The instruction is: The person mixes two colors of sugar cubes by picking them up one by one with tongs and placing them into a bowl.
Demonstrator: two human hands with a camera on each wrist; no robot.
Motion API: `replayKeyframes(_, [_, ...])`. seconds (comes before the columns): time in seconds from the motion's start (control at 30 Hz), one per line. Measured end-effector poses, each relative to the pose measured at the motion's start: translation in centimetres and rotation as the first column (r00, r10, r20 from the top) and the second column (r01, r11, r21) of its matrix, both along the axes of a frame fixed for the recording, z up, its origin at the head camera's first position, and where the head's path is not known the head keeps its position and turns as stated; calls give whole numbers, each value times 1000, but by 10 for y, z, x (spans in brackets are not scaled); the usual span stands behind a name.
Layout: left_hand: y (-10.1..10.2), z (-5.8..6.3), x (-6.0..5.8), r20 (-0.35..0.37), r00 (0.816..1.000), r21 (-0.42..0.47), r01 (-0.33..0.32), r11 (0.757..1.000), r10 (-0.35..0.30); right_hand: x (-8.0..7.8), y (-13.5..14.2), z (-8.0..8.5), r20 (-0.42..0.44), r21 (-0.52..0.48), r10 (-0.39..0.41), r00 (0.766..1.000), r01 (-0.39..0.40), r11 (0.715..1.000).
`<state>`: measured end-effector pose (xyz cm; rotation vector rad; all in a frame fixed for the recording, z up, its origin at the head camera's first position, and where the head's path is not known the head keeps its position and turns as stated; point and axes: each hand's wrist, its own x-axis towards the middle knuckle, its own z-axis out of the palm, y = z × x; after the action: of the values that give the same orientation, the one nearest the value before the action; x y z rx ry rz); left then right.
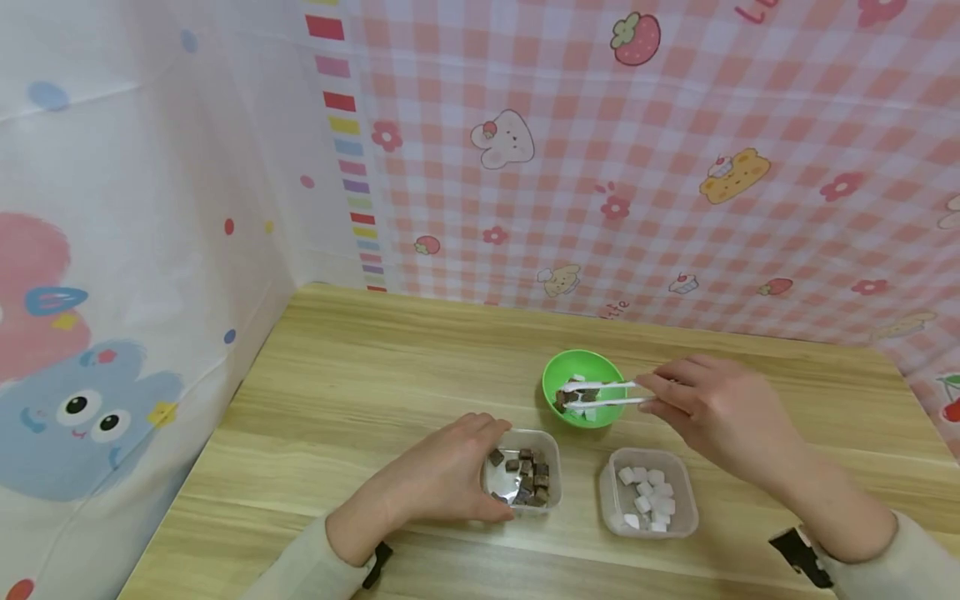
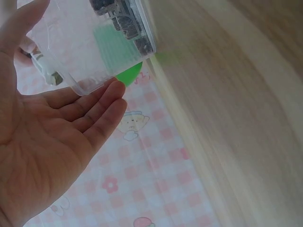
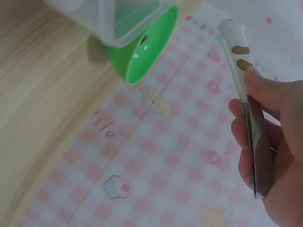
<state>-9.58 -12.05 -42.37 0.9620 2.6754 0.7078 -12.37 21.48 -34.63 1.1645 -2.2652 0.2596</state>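
Observation:
My left hand [image 1: 450, 471] holds the side of a clear plastic container [image 1: 557, 473], thumb at the near end and fingers at the far end. Brown cubes [image 1: 540, 482] lie mostly in its right half. In my right hand [image 1: 723, 412] is a pair of tongs [image 1: 611, 385] with white, paw-like ends [image 3: 240, 52], gripped between thumb and fingers. The tong tips reach over the green bowl [image 1: 600, 365], where brown and white pieces [image 1: 590, 413] lie. Whether the tips pinch a piece cannot be made out.
A second clear container [image 1: 692, 512] with several white cubes [image 1: 652, 492] stands right of the first, in front of the bowl. All stand on a wood-grain table [image 1: 360, 375]. A pink checked cloth [image 1: 570, 167] hangs behind, and a white printed cloth [image 1: 150, 208] at the left.

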Motion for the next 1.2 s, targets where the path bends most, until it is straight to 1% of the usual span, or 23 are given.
replayKeyframes(0.33, [1, 0, 0, 10, 1000, -7, -2, 1000, 2, -8, 26, -17, 32, -35, -127, 991, 128, 991])
replayKeyframes(0.5, [1, 0, -1, 3, 1000, -2, 6, 1000, -6, -8, 31, -23, 33, -54, -153, 988, 154, 987])
replayKeyframes(0.8, [0, 0, -1, 10, 1000, -11, -2, 1000, 2, -1, 19, -19, 23, -62, -110, 994, 112, 992])
replayKeyframes(1.03, [0, 0, -1, 14, 1000, -6, -3, 1000, 3, 6, 3, -13, 9, -74, -35, 999, 36, 997])
replayKeyframes(1.2, [0, -1, -1, 10, 1000, 4, 1, 1000, -1, 13, -7, -10, 50, -37, -19, 999, 21, 999])
